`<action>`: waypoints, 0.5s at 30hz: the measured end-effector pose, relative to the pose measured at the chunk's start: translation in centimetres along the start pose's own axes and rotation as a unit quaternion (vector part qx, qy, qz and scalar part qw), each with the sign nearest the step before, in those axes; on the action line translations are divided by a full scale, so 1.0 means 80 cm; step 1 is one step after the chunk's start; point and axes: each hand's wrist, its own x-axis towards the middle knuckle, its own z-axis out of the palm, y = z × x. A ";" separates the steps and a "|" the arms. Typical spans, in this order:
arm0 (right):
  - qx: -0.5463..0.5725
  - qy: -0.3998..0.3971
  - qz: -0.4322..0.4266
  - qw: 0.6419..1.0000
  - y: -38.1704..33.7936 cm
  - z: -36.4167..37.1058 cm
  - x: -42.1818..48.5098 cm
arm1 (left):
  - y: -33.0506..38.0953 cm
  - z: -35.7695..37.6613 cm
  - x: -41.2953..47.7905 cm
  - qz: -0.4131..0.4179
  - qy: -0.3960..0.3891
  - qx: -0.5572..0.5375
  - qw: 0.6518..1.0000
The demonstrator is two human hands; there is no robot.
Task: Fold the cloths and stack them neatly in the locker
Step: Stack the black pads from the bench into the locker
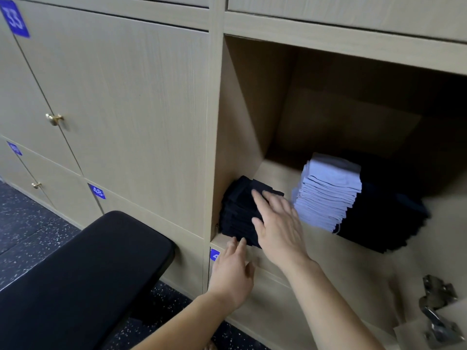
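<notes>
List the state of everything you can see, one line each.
Locker: open.
Left dark stack: folded, against the left wall.
Pale stack: folded, mid-shelf.
Right dark stack: folded, beside the pale stack.
Right hand: open, flat on the left dark stack.
Left hand: open, fingers at that stack's front.
Neighbouring door: shut.

left hand [233, 272] flat, right hand [276, 223] flat

Three cloth stacks [238, 210] [328, 193] [379, 218], two hands [232, 271] [278, 223], two knobs [54, 119] [36, 185], perhaps four number labels [14, 18] [14, 148] [97, 191] [214, 255].
</notes>
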 end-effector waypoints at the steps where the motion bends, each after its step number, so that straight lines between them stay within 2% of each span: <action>1: -0.011 -0.021 -0.001 1.000 0.001 0.001 0.003 | 0.000 0.001 0.002 0.003 -0.002 0.029 1.000; 4: -0.035 -0.058 -0.007 0.998 0.004 0.002 0.010 | 0.001 0.002 0.007 0.011 -0.006 0.092 0.996; 9: -0.038 -0.059 -0.006 0.998 0.005 0.009 0.014 | -0.005 0.009 0.015 0.021 -0.007 0.169 0.985; 15: -0.033 -0.073 0.007 0.997 0.011 0.013 0.028 | -0.013 0.012 0.035 0.050 -0.007 0.207 0.977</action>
